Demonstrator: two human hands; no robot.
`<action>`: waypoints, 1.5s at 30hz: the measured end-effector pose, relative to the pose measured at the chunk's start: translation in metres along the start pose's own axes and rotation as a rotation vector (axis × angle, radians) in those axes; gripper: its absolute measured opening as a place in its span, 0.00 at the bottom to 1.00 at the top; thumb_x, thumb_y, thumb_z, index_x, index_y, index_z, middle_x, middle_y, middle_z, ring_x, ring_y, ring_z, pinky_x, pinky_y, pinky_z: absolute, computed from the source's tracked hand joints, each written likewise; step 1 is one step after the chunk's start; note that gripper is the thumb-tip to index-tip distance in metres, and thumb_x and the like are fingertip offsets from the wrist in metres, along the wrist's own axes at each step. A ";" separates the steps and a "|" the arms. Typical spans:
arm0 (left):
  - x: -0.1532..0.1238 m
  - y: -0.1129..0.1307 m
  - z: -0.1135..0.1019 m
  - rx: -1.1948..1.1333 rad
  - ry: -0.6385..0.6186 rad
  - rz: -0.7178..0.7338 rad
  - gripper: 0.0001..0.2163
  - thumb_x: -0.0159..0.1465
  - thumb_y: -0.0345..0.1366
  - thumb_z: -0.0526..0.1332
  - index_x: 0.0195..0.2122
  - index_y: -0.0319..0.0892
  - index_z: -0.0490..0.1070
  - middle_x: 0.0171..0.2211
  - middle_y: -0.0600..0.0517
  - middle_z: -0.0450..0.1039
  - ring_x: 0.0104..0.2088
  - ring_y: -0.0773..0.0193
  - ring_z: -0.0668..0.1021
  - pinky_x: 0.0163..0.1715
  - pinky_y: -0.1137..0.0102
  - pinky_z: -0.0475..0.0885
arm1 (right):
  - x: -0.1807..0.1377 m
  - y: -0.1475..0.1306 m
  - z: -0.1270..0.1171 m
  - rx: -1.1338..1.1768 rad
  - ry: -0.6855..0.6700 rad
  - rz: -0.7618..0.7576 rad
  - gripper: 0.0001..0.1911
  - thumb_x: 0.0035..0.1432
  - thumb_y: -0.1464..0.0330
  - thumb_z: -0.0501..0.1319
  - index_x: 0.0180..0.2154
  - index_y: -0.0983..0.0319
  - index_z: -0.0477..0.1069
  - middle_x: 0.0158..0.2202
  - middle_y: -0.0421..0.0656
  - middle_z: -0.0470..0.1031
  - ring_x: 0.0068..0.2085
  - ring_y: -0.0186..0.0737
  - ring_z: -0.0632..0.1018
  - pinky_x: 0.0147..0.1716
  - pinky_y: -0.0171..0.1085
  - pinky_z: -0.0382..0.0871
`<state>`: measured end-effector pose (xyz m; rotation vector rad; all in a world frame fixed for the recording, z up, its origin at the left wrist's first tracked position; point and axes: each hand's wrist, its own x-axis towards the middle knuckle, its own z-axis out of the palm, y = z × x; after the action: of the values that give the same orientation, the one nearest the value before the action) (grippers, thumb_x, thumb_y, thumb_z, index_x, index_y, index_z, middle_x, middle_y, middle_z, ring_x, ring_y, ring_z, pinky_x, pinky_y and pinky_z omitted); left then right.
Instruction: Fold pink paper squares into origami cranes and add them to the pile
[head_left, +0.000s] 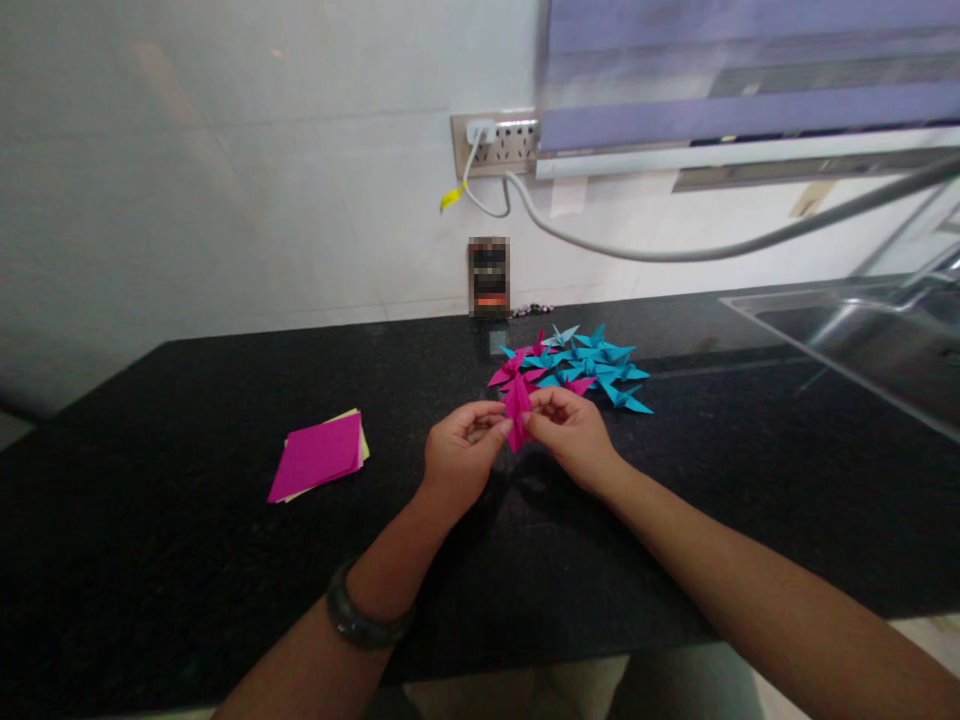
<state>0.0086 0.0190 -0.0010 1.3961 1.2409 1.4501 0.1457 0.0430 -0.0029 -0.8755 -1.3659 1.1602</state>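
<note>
Between my two hands is a piece of folded pink origami paper (517, 412), narrow and pointed at top and bottom, held above the counter. My left hand (465, 450) pinches its left side between thumb and fingers. On the opposite side, my right hand (574, 435) grips it the same way. Just beyond the hands lies a cluster of folded paper cranes (592, 362), blue and pink with one pale blue. A stack of square paper sheets (319, 457), pink on top with yellow edges showing, rests to the left.
The black counter (187, 560) runs along a white wall. A blurred dark box (489, 278) leans there beside a beaded strand (532, 310). Above is a power socket (495, 145) with a plugged-in cable. A sink (862, 340) is at the right.
</note>
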 end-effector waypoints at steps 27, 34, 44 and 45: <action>-0.005 0.004 0.001 0.257 -0.097 0.001 0.04 0.54 0.33 0.58 0.26 0.39 0.71 0.22 0.53 0.73 0.23 0.67 0.74 0.24 0.74 0.68 | -0.011 -0.004 0.002 -0.612 0.044 -0.379 0.05 0.51 0.74 0.57 0.31 0.63 0.71 0.28 0.42 0.73 0.30 0.34 0.73 0.29 0.33 0.68; -0.004 0.005 -0.002 0.258 -0.155 0.032 0.07 0.55 0.33 0.57 0.28 0.38 0.73 0.24 0.51 0.74 0.25 0.65 0.74 0.27 0.72 0.68 | -0.011 -0.006 0.001 -0.647 0.021 -0.466 0.05 0.52 0.73 0.57 0.32 0.63 0.70 0.30 0.43 0.72 0.32 0.36 0.73 0.30 0.34 0.68; -0.001 0.002 0.000 -0.090 -0.107 -0.078 0.11 0.51 0.37 0.63 0.34 0.37 0.74 0.29 0.49 0.77 0.29 0.64 0.76 0.31 0.70 0.71 | -0.013 -0.006 0.005 -0.500 0.050 -0.281 0.04 0.50 0.71 0.58 0.33 0.62 0.67 0.29 0.41 0.70 0.28 0.33 0.71 0.25 0.31 0.65; 0.000 0.002 0.000 -0.144 -0.092 -0.113 0.11 0.50 0.37 0.64 0.34 0.37 0.74 0.29 0.49 0.77 0.29 0.64 0.76 0.31 0.70 0.71 | -0.014 -0.006 0.006 -0.433 0.050 -0.232 0.06 0.50 0.70 0.59 0.33 0.61 0.66 0.28 0.41 0.70 0.27 0.32 0.71 0.24 0.31 0.65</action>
<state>0.0093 0.0181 0.0009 1.2615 1.1163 1.3558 0.1421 0.0276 -0.0005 -1.0075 -1.6593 0.6703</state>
